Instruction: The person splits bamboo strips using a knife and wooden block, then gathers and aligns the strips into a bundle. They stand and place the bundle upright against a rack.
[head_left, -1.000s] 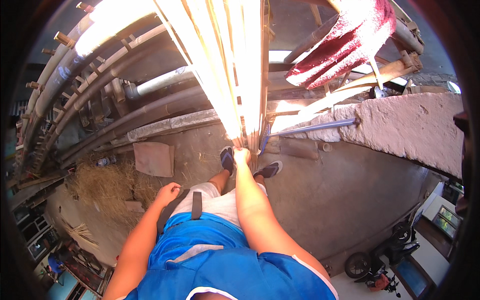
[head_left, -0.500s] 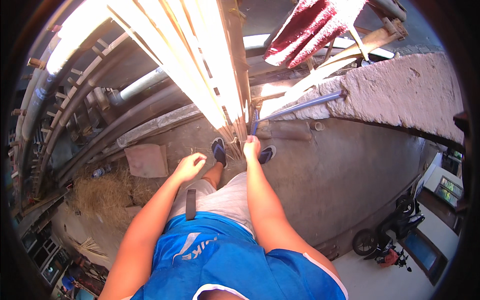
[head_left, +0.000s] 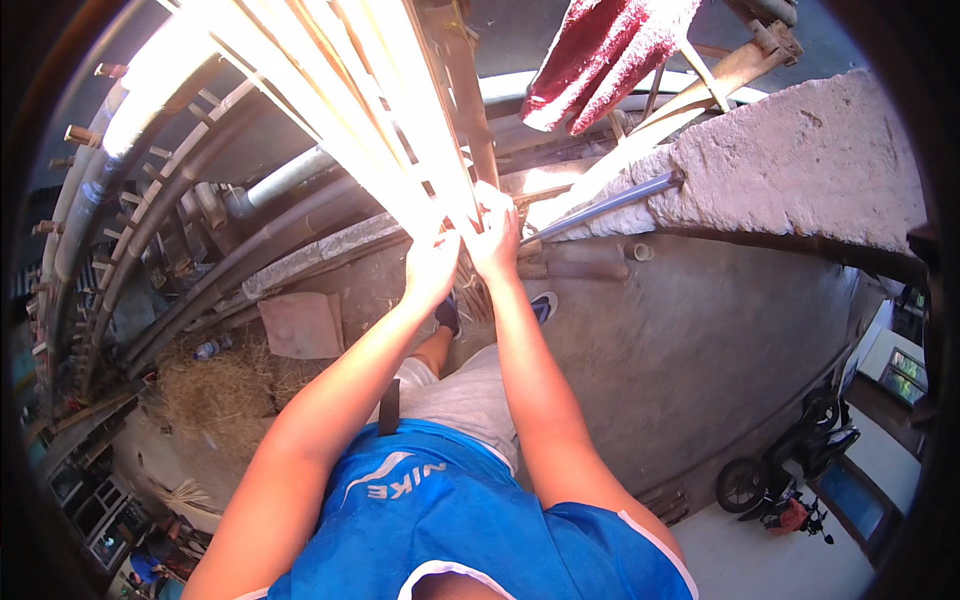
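A bundle of long, pale split-bamboo strips (head_left: pixel 375 120) stands before me, its upper part washed out by sunlight. My left hand (head_left: pixel 432 265) is closed against the bundle's lower left side. Beside it and slightly higher, my right hand (head_left: pixel 495 238) wraps round the strips' right side. The strips' lower ends reach the ground between my feet, partly hidden by my hands. A blue metal bar (head_left: pixel 610 208) slants from near my right hand to a rough stone block (head_left: pixel 790 165). Above the bar hangs a dark red fabric glove (head_left: pixel 610 65).
Bamboo poles and ladder-like frames (head_left: pixel 165 200) fill the left side. Below them are a straw heap (head_left: pixel 205 400), a plastic bottle (head_left: pixel 212 347) and a flat pinkish piece (head_left: pixel 300 325). A short bamboo tube (head_left: pixel 640 252) lies under the block; a motorcycle (head_left: pixel 790 460) stands far right.
My left hand has moved up and right from beside my leg onto the bamboo strips. My right hand has risen along the bundle, covering the bar's near end.
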